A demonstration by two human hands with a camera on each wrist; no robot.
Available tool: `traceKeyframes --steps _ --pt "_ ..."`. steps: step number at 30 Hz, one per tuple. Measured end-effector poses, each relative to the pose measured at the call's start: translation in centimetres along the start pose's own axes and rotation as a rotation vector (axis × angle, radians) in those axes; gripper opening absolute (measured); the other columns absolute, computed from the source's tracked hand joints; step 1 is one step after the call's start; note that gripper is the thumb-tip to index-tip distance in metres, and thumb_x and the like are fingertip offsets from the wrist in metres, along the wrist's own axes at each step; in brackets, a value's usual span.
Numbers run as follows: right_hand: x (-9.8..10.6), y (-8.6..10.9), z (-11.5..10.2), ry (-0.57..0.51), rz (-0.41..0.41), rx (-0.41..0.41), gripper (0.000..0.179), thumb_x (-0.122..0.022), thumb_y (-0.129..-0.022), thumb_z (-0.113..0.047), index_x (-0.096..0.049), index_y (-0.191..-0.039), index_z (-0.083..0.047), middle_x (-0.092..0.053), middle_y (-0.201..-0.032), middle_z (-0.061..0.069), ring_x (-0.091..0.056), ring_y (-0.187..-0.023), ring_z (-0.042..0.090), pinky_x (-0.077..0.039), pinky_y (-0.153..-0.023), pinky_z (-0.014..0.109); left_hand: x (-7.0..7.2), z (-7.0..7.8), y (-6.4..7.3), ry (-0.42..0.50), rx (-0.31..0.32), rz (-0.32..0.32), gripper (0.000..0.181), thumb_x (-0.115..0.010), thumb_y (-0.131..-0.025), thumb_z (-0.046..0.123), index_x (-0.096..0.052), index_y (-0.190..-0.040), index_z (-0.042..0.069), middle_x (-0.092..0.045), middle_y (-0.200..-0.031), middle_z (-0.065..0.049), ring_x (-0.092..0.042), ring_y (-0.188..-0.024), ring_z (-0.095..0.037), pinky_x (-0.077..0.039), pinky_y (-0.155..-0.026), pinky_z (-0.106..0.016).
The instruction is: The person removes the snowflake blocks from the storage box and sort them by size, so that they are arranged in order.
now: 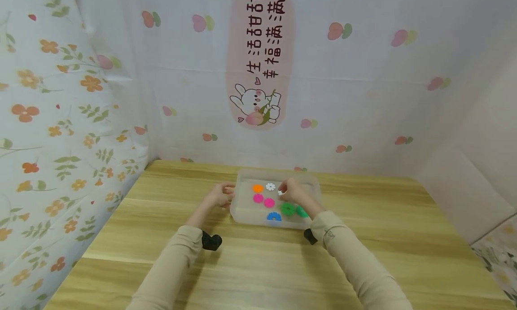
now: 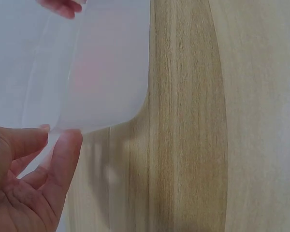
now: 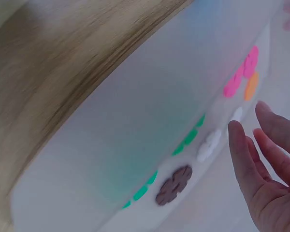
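Observation:
A translucent plastic box holds several flat notched discs. My left hand is at its left end; in the left wrist view the thumb and a finger pinch the rim of the box wall. Over the box floor hovers my right hand, close to a white disc. The right wrist view shows its thumb and fingers parted, with nothing between them. Another white disc lies to the left. A brown disc shows near the right hand, hidden in the head view.
In the box also lie an orange disc, pink discs, green discs and a blue disc. The box stands on a wooden table, before a printed cloth at the back.

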State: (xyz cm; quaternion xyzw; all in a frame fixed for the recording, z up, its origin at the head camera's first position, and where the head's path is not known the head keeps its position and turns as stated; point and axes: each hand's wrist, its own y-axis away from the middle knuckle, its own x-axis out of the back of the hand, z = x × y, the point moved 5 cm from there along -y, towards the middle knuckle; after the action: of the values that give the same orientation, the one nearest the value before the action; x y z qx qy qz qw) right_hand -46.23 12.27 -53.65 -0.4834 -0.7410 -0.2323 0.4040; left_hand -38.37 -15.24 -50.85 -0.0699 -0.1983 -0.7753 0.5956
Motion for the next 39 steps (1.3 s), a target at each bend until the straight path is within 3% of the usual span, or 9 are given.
traceKeyframes --steps 3,6,8,10,11,14,22,30,39 --pt "-1.6 -0.8 0.6 0.035 -0.014 0.047 0.021 -0.079 -0.066 -0.021 -0.068 -0.081 -0.011 -0.060 -0.074 0.001 -0.052 -0.066 0.011 -0.045 -0.056 0.020 -1.0 4.7 4.4 -0.059 0.076 0.026 0.044 -0.051 -0.092 0.004 -0.039 -0.134 0.003 -0.051 -0.120 -0.026 -0.061 -0.097 -0.034 -0.055 -0.070 -0.035" --pt "-1.2 0.7 -3.3 0.053 -0.101 -0.008 0.020 -0.075 -0.069 -0.011 -0.066 -0.086 -0.008 -0.060 -0.080 0.005 -0.054 -0.071 0.015 -0.047 -0.060 0.024 -1.5 7.8 7.5 -0.080 0.097 0.028 0.043 -0.046 -0.093 0.000 -0.035 -0.135 -0.001 -0.051 -0.122 -0.029 -0.059 -0.101 -0.037 -0.055 -0.072 -0.034" --pt "0.1 2.9 -7.5 0.066 -0.181 -0.128 0.027 -0.074 -0.071 -0.006 -0.064 -0.096 -0.003 -0.061 -0.090 0.011 -0.056 -0.081 0.021 -0.050 -0.069 0.030 -1.6 8.6 8.4 -0.105 0.072 0.018 0.042 -0.045 -0.094 0.000 -0.034 -0.134 -0.002 -0.052 -0.119 -0.029 -0.060 -0.100 -0.036 -0.055 -0.071 -0.032" --pt "1.6 5.2 -11.6 0.100 -0.222 -0.233 0.033 -0.073 -0.074 -0.004 -0.060 -0.103 0.001 -0.061 -0.099 0.015 -0.057 -0.089 0.026 -0.050 -0.078 0.036 -1.8 8.6 8.5 -0.107 0.066 0.012 0.042 -0.046 -0.093 0.001 -0.035 -0.134 -0.001 -0.054 -0.115 -0.027 -0.061 -0.097 -0.035 -0.055 -0.070 -0.033" --pt "2.2 6.1 -13.0 0.120 -0.211 -0.238 0.032 -0.072 -0.074 -0.002 -0.059 -0.103 0.003 -0.061 -0.099 0.017 -0.057 -0.088 0.026 -0.049 -0.078 0.035 -1.8 8.4 8.3 -0.109 0.062 0.011 0.042 -0.046 -0.093 0.001 -0.036 -0.134 -0.001 -0.054 -0.112 -0.026 -0.061 -0.095 -0.035 -0.056 -0.069 -0.033" --pt "3.3 7.6 -15.2 0.140 -0.192 -0.261 0.028 -0.072 -0.075 -0.004 -0.060 -0.099 0.004 -0.061 -0.094 0.015 -0.055 -0.081 0.022 -0.049 -0.076 0.031 -2.0 7.7 7.5 -0.103 0.078 0.018 0.041 -0.047 -0.093 0.000 -0.037 -0.133 0.000 -0.054 -0.111 -0.025 -0.062 -0.092 -0.033 -0.056 -0.066 -0.031" --pt "3.2 7.0 -14.9 0.087 -0.186 -0.262 0.015 -0.071 -0.073 0.003 -0.062 -0.084 0.000 -0.058 -0.079 0.008 -0.049 -0.069 0.015 -0.045 -0.060 0.022 -2.0 6.9 6.7 -0.071 0.105 0.032 0.043 -0.048 -0.092 0.000 -0.037 -0.134 0.003 -0.055 -0.114 -0.025 -0.062 -0.091 -0.031 -0.056 -0.067 -0.032" --pt "4.0 6.8 -15.2 0.003 -0.205 -0.241 0.012 -0.064 -0.077 0.009 -0.063 -0.086 0.003 -0.060 -0.083 0.011 -0.048 -0.070 0.015 -0.044 -0.061 0.020 -1.4 6.8 6.4 -0.061 0.126 0.039 0.043 -0.047 -0.093 0.002 -0.037 -0.135 0.005 -0.054 -0.116 -0.024 -0.062 -0.093 -0.030 -0.055 -0.067 -0.031" --pt "4.4 7.0 -15.9 -0.127 -0.229 -0.246 0.023 -0.053 -0.076 0.018 -0.062 -0.094 0.006 -0.061 -0.088 0.013 -0.047 -0.071 0.015 -0.045 -0.059 0.018 -0.7 6.5 6.3 -0.040 0.132 0.043 0.043 -0.047 -0.093 0.001 -0.037 -0.134 0.005 -0.054 -0.116 -0.024 -0.062 -0.093 -0.029 -0.055 -0.066 -0.029"
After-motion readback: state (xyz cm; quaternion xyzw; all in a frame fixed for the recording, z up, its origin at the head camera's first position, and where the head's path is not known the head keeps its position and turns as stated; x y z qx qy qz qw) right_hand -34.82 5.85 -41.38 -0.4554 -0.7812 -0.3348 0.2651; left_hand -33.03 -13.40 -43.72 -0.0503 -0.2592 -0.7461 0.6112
